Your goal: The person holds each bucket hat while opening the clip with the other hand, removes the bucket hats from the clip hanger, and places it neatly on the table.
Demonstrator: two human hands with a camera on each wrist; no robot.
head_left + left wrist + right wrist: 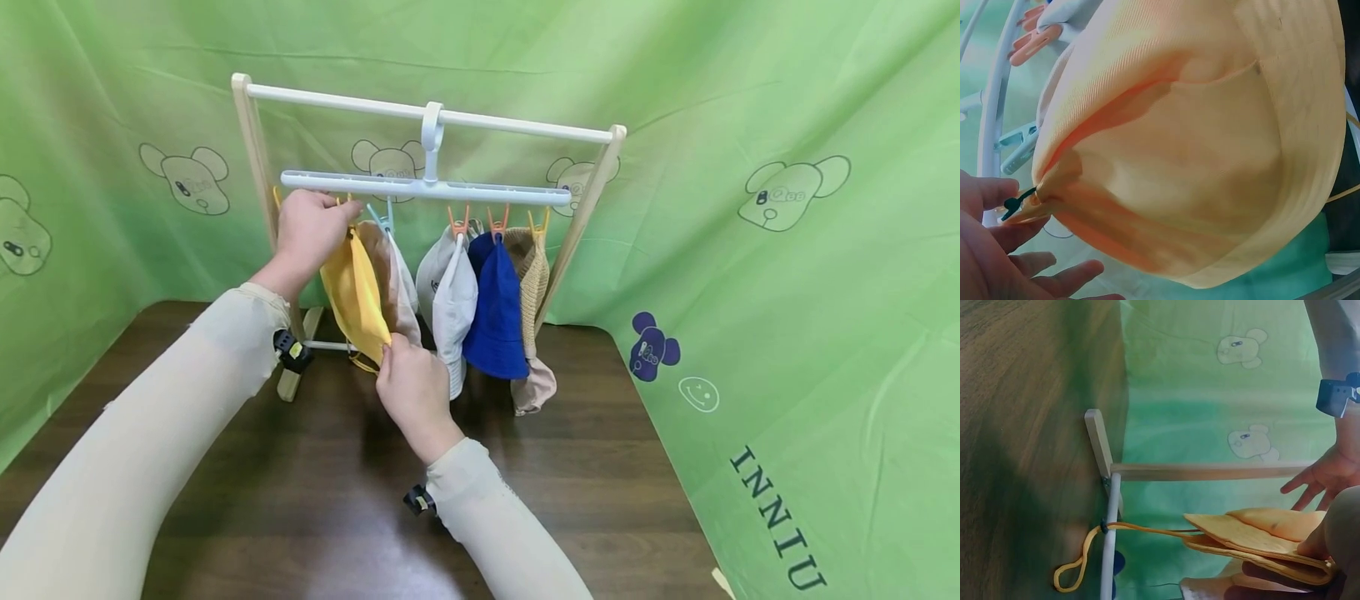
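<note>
Yellow hat hangs below left hand, seemingly pinching clip; right hand grips brim.

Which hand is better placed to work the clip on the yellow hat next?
Probably the left hand: it pinches the clip atop the yellow hat, near the hanger bar. The right hand grips the hat's lower edge, away from the clip.

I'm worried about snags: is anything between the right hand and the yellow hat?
Nothing visible: the right hand grips the edge of the yellow hat directly. The yellow cord hangs clear of that grip.
</note>
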